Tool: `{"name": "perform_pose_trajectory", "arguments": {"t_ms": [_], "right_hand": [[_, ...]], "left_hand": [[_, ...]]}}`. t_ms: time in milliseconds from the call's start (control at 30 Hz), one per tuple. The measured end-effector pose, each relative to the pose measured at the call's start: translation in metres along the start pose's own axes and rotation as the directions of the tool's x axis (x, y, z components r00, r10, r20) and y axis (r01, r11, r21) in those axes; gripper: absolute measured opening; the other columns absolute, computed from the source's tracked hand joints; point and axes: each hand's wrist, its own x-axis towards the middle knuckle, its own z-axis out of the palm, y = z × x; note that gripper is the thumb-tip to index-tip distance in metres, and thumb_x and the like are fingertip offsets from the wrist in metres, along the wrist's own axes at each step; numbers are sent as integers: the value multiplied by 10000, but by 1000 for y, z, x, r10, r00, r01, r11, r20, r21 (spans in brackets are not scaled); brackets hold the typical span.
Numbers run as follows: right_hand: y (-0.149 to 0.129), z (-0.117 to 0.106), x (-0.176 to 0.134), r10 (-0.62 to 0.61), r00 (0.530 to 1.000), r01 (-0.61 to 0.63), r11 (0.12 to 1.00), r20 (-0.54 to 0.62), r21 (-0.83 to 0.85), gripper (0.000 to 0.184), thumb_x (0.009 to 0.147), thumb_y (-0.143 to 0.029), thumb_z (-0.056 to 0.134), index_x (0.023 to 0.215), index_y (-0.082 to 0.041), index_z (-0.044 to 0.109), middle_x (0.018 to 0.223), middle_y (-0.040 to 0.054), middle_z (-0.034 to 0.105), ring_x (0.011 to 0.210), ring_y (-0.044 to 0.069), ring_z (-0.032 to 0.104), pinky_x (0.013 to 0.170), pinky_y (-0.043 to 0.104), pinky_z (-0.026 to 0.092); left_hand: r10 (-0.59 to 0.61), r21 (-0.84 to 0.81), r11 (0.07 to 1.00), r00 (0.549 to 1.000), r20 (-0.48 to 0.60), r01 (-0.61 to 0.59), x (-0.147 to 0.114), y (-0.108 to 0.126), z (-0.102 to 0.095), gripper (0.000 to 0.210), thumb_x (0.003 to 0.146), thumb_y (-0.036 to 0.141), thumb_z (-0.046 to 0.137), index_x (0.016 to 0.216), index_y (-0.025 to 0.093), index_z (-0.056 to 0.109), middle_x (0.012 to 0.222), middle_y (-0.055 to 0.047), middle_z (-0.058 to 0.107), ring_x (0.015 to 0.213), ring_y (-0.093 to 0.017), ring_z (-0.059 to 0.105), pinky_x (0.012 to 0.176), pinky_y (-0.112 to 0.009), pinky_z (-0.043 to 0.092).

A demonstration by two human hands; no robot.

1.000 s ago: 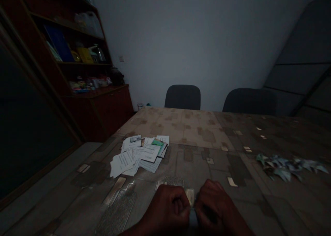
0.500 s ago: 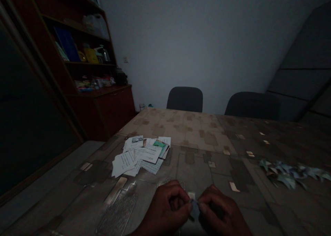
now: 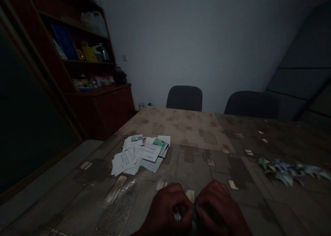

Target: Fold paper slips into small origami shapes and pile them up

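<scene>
My left hand and my right hand are close together at the near edge of the table, thumbs and forefingers pinched. Between them is a small pale piece of paper, mostly hidden by the fingers and dim. A whitish bit also shows through the gap inside my left hand's curled fingers. Ahead and to the left lies a loose pile of printed paper cards, one with a green patch. Off to the right sits a cluster of small folded paper pieces with pointed tips.
A patterned cloth covers the table. Two dark chairs stand beyond its far edge, against a plain wall. At the left is a dark red cabinet with shelves of household items. The room is dim.
My hands have drawn closer together, their fingertips now nearly touching. Less of the paper shows between them. The card pile and the folded pieces have stayed where they were.
</scene>
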Motion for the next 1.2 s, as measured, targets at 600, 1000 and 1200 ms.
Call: {"name": "perform_pose_trajectory", "arguments": {"t_ms": [600, 1000, 1200], "right_hand": [[-2, -1, -9, 260, 960, -274, 951, 106, 143, 131, 897, -186, 469, 788, -223, 532, 722, -3, 596, 677, 160, 610, 618, 239, 460], [-1, -1, -5, 348, 933, -357, 929, 96, 103, 167, 898, -255, 499, 738, -219, 534, 673, -14, 590, 624, 158, 581, 571, 243, 434], [0, -11, -1, 541, 838, -538, 796, 72, 279, 272, 917, -400, 499, 730, -212, 562, 635, -19, 566, 605, 163, 561, 545, 242, 428]], "left_hand": [[-30, -128, 991, 999, -40, 25, 6, 6, -5, 109, 661, 70, 590, 646, 137, 675, 637, -14, 551, 623, -154, 545, 583, -234, 374], [-288, -168, 943, 957, 25, 288, 4, -3, 6, 110, 609, 70, 556, 543, 159, 549, 535, 42, 466, 507, -105, 430, 489, -202, 292], [-346, -241, 911, 938, -8, 334, 4, -2, -3, 87, 695, 146, 544, 618, 162, 582, 580, 24, 496, 561, -126, 448, 524, -218, 327]]}}
